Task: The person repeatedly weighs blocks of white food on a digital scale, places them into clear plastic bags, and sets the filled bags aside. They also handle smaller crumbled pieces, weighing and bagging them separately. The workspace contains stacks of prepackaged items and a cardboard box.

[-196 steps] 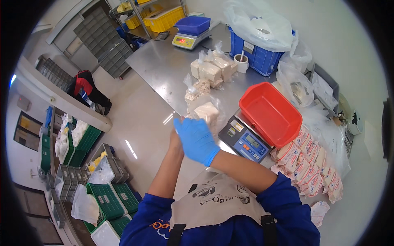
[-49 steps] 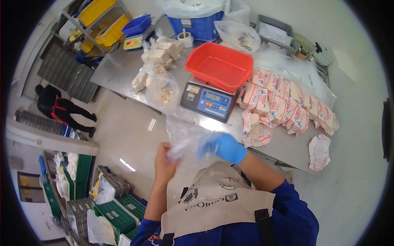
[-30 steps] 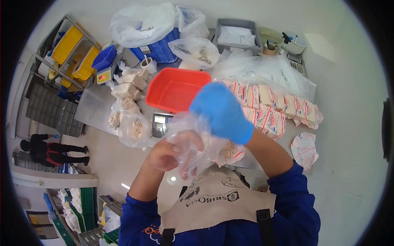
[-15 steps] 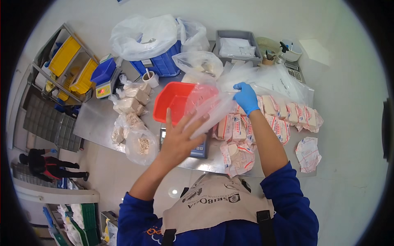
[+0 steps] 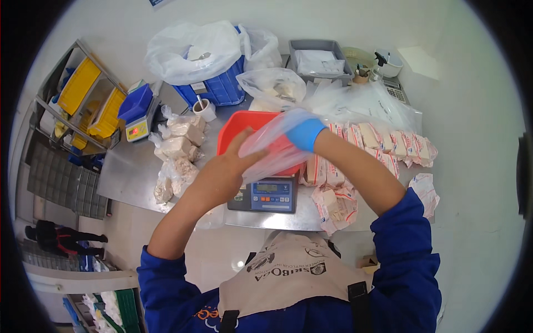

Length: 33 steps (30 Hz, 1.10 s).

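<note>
A pale wall backs a steel table above a shiny, light floor

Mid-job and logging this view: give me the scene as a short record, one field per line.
Left hand: bare, fingers spread at the clear bag; grip unclear
Right hand: blue-gloved, at the bag's other side; fingers hidden
Red tub: on the near scale, partly behind the bag
Left of scale: bagged pale blocks
Right of scale: paper-wrapped blocks
Behind: blue crate, plastic-lined
Far left: second scale carrying a blue tray
</note>
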Each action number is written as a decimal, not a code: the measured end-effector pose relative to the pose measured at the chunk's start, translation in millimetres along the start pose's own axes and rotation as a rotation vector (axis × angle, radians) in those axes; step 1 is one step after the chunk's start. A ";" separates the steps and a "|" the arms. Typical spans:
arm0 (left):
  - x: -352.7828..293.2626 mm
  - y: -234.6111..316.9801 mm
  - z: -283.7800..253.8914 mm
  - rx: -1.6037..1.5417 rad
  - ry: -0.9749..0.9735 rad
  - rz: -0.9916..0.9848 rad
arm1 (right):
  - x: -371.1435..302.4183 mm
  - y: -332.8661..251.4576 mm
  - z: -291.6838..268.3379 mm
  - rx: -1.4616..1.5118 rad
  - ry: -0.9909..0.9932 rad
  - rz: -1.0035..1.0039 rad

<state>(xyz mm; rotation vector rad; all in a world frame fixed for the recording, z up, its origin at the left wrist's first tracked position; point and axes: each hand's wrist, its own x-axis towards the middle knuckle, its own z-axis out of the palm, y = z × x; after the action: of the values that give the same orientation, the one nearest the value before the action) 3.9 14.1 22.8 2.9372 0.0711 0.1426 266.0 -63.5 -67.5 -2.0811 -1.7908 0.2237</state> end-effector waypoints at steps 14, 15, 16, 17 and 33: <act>50.6 -74.6 123.9 -0.141 0.503 -0.202 | 45.2 -4.8 113.0 -0.253 -0.387 0.120; 55.4 -71.2 123.7 -0.126 0.569 -0.194 | 46.6 3.1 100.6 -0.201 -0.562 0.121; 53.6 -66.3 121.1 -0.105 0.631 -0.202 | 36.4 5.5 98.2 -0.093 -0.405 0.084; 48.0 -54.9 116.9 -0.203 0.674 -0.254 | 21.3 10.7 89.0 0.007 -0.245 0.057; 39.2 68.3 268.5 -0.286 -0.232 0.356 | -325.4 78.4 177.0 0.490 0.334 0.883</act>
<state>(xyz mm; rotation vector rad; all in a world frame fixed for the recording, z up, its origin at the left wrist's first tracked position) 72.5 -103.2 -221.8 2.6301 -0.4671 -0.1277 217.1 -357.6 -300.9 -2.2076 -0.4750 0.4548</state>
